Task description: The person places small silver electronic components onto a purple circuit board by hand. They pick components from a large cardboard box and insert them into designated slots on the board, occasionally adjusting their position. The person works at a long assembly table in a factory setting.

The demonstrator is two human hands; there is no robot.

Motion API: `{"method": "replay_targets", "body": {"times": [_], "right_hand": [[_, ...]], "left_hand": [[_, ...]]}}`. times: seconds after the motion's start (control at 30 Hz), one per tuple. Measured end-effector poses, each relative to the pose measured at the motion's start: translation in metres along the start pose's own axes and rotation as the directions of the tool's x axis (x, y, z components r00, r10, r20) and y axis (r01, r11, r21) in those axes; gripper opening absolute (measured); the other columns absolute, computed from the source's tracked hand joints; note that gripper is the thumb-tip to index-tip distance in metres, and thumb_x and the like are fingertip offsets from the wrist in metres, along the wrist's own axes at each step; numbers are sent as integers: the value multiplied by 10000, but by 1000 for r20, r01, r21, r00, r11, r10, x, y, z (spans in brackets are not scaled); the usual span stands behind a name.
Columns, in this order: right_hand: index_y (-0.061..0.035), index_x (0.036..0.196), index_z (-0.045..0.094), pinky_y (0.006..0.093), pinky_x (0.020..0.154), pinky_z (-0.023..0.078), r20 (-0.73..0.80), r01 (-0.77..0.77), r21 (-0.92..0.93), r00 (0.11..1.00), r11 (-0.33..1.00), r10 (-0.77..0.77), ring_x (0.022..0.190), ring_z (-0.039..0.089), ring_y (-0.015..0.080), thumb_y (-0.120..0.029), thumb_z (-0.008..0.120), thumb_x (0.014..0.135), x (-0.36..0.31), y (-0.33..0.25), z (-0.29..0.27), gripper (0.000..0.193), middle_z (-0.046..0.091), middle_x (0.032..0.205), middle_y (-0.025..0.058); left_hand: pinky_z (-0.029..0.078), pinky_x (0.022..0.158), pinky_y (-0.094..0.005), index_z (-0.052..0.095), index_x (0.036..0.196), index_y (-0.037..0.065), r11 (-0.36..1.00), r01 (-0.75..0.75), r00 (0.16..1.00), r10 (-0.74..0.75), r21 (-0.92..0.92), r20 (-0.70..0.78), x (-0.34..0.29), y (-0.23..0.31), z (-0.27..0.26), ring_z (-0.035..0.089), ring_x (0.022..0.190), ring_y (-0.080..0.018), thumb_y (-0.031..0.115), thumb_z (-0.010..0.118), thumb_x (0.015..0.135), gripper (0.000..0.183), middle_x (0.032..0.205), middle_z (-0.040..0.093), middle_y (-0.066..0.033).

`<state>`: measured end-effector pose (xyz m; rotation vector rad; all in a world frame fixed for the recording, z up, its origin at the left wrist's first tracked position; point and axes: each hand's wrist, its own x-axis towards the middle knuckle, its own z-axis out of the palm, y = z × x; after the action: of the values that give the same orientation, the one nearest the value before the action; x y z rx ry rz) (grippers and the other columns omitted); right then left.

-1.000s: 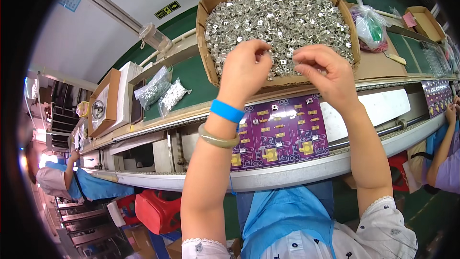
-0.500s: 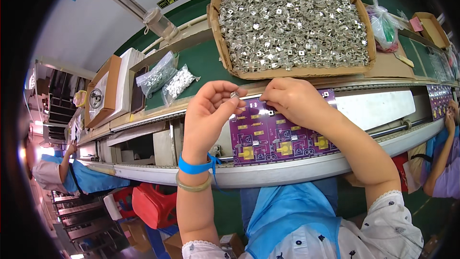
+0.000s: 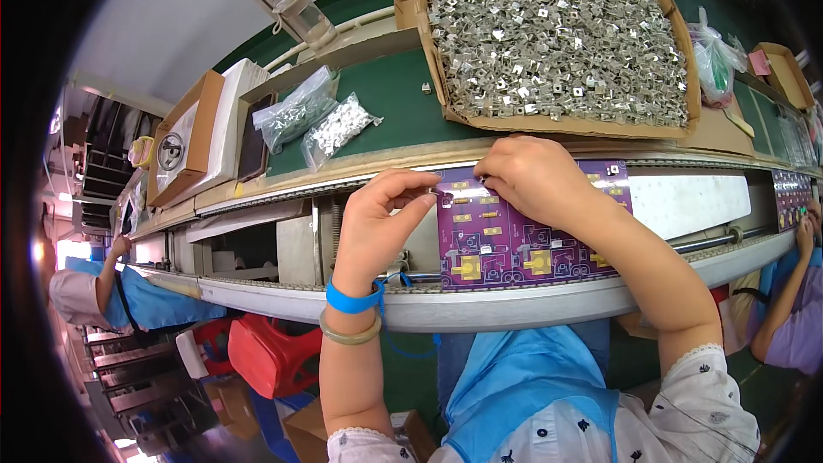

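A purple circuit board [image 3: 506, 236] with yellow pads and small mounted parts lies across the conveyor rails in front of me. My left hand [image 3: 377, 214] is at the board's upper left corner, thumb and forefinger pinched around a small metal clip that barely shows. Over the board's upper middle, my right hand [image 3: 536, 180] has its fingers closed together, their tips down at the board's surface; what they hold is mostly hidden. Beyond the board stands a large cardboard box [image 3: 441, 90] heaped with small silvery metal clips [image 3: 561, 39].
Two clear bags, one with white parts [image 3: 343, 129], lie on the green bench. A loose clip [image 3: 426, 87] sits beside the box. Further left is an open carton [image 3: 193, 141]. Other people work at both ends, one near another purple board [image 3: 789, 197]. A red stool [image 3: 266, 356] stands below.
The whole view has shifted, so the box and board appear further right. My left fingers have come down to the board's corner, and their clip shows less. My right hand stays over the board.
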<state>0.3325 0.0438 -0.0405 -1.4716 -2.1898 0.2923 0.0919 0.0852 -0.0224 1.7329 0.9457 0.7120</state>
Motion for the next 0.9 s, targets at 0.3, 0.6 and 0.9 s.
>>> {"method": "replay_targets", "body": {"times": [0.3,0.6,0.9], "right_hand": [[-70,992,712,431,798,537,-157,8,19,988,1000,-5,913,666,315,-130,690,831,-7,-4,-6,173,678,900,104],[-61,934,719,417,727,531,-239,28,94,971,995,-5,833,663,306,-151,689,858,-22,-4,-35,122,679,871,90],[-35,959,725,389,717,536,-352,-40,194,930,980,108,804,665,313,-132,690,881,-35,11,-62,129,693,882,118]], "left_hand": [[541,734,-295,728,1011,-7,923,-160,987,160,349,30,2,1,13,672,802,-188,-28,732,807,205,933,700,-99],[538,702,-329,737,993,9,809,-253,967,211,530,139,7,3,13,670,768,-241,-6,729,796,197,920,695,-123],[537,696,-350,750,985,32,731,-275,961,188,625,202,9,11,13,672,771,-254,9,735,789,197,909,686,-124]]}}
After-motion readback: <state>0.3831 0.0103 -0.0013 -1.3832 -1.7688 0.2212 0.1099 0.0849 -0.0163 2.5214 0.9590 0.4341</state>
